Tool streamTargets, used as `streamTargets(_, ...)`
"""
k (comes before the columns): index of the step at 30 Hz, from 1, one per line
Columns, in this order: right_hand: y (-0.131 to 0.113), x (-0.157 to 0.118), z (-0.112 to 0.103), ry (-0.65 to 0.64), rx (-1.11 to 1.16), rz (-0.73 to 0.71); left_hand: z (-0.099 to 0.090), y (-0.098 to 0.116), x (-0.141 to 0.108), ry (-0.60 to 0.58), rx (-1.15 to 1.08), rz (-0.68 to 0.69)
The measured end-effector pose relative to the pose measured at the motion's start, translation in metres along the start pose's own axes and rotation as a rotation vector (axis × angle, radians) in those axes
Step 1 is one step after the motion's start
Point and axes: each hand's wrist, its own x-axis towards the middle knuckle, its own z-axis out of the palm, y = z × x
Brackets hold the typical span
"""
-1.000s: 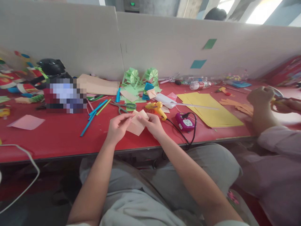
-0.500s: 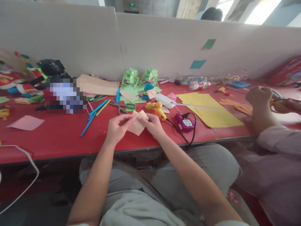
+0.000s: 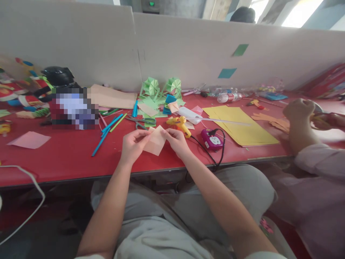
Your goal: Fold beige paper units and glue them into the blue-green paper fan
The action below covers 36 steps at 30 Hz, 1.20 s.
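A peach-coloured paper point(image 3: 155, 143), partly folded, is held up above the front part of the red table. My left hand point(image 3: 134, 144) pinches its left edge between thumb and fingers. On the other side, my right hand point(image 3: 176, 141) pinches the paper's upper right corner. Just behind the hands lie grey-green scissors point(image 3: 147, 121) and a yellow glue gun point(image 3: 180, 124). A small folded peach paper point(image 3: 173, 107) rests on blue folded paper farther back.
Yellow sheets point(image 3: 239, 124) and a purple power socket point(image 3: 211, 139) lie to the right. Blue paper sticks point(image 3: 104, 138) and pink paper point(image 3: 29, 140) are at left. Green paper models point(image 3: 151, 87) stand behind. Another person's hand point(image 3: 299, 108) is at far right.
My hands have moved slightly apart, and more of the peach paper's upper part shows between them. The fingers of my right hand have shifted to its right corner.
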Motion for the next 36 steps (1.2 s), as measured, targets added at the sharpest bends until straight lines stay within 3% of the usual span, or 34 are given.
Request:
streamTargets(7, 0.001, -0.002, 0.002, 0.087, -0.143, -0.097, 0.001, -0.006, 0.002, 0.024, -0.012, -0.026)
streamTargets(12, 0.001, -0.001, -0.001, 0.023, -0.066, -0.042, -0.003, -0.005, 0.001, 0.025, 0.017, -0.003)
streamTargets(20, -0.016, -0.009, -0.004, 0.031, -0.112, -0.116, -0.005, 0.02, 0.001, -0.079, -0.081, -0.065)
streamTargets(25, -0.028, -0.009, -0.009, 0.074, -0.178, -0.161, 0.001, 0.037, 0.015, -0.244, -0.045, -0.11)
streamTargets(28, -0.033, -0.006, -0.016, 0.014, -0.139, -0.161, 0.005, 0.041, 0.024, -0.316, -0.008, -0.068)
streamTargets(33, -0.038, -0.006, -0.032, -0.249, -0.129, -0.07, 0.016, 0.041, 0.022, -0.404, -0.016, -0.064)
streamTargets(36, -0.038, -0.008, -0.036, -0.228, -0.213, -0.084, 0.022, 0.039, 0.013, -0.421, -0.037, -0.076)
